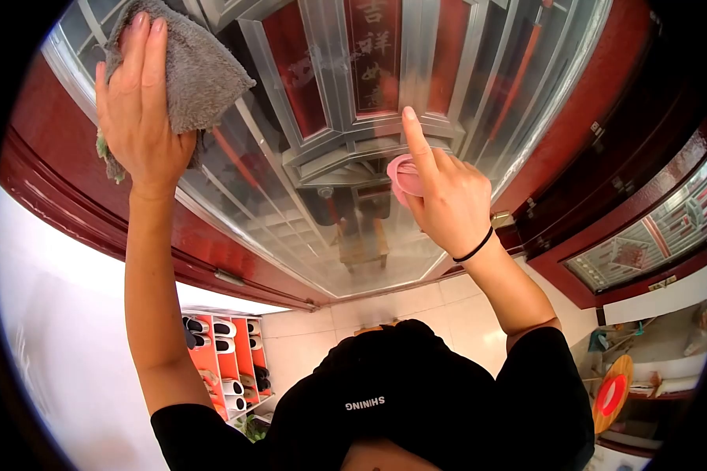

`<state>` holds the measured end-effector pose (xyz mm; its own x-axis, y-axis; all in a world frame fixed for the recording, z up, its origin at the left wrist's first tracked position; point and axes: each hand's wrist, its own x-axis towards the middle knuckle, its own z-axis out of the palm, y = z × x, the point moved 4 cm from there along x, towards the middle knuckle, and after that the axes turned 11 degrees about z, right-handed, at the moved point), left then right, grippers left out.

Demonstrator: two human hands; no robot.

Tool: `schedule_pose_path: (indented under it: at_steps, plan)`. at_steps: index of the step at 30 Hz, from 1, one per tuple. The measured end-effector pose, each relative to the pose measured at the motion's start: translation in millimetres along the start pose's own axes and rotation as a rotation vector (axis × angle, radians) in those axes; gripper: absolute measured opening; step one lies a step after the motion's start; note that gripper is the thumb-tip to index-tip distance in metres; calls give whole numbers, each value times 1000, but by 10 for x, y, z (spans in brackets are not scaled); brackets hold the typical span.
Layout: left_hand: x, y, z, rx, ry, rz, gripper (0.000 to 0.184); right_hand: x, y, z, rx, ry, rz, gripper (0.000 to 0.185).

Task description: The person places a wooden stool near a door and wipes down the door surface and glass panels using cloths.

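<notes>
My left hand (145, 118) lies over a grey cloth (204, 78) at the upper left and presses it against the glass door panel (314, 243). Its fingers are stretched along the cloth, which hangs out past the hand on both sides. My right hand (456, 192), with a black band on the wrist, is at the glass right of centre. Its index finger points up at the pane, while the other fingers curl around a pink thing with a round rim (404, 174). Most of that pink thing is hidden by the hand, so its kind is unclear.
A dark red frame (94, 212) surrounds the glass. To the right is another red door (565, 267) with a patterned pane. An orange-and-white rack (226, 361) of shoes stands low on the left. At lower right sits a round orange-and-red item (611, 394) among clutter.
</notes>
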<state>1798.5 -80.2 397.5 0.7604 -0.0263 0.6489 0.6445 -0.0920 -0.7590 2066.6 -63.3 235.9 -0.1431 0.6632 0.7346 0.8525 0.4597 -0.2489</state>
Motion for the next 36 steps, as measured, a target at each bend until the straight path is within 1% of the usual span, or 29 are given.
schedule_pose_path:
  at_steps: [3, 5, 10, 14, 17, 20, 23, 26, 28, 32, 35, 36]
  plan:
    - [-3, 15, -15, 37, -92, -24, 53, -27, -42, 9, -9, -6, 16, 83]
    - [37, 24, -38, 46, -78, -16, 54, -75, -32, 57, -11, -28, 37, 82]
    - [102, 84, -57, 52, -34, 7, 55, 51, -42, -27, 29, 64, 2, 83]
    - [82, 54, -65, 61, -69, -14, 58, -116, 21, 92, -38, 24, 55, 80]
    - [48, 68, -47, 29, -63, -22, 60, -26, 2, 26, 65, 91, 25, 80]
    - [-6, 8, -12, 28, -50, -40, 60, -54, 34, 29, -19, 54, 48, 79]
    - [-5, -9, -19, 35, -52, -39, 61, -122, 58, 74, -39, 6, 61, 80]
    - [-25, -6, -5, 10, -44, -49, 64, -19, 24, 2, 29, 95, 12, 80]
    - [-10, -3, -6, 7, -8, -39, 64, -72, 27, 44, 16, 82, 28, 80]
    - [6, -10, -20, 30, -74, -58, 66, -48, 78, 28, 20, 62, 111, 81]
    - [-6, -9, -13, 22, -68, -37, 67, 167, 114, -184, -25, 148, 95, 82]
    - [15, 8, -22, 13, -56, -36, 66, 172, 97, -216, 20, 160, 74, 82]
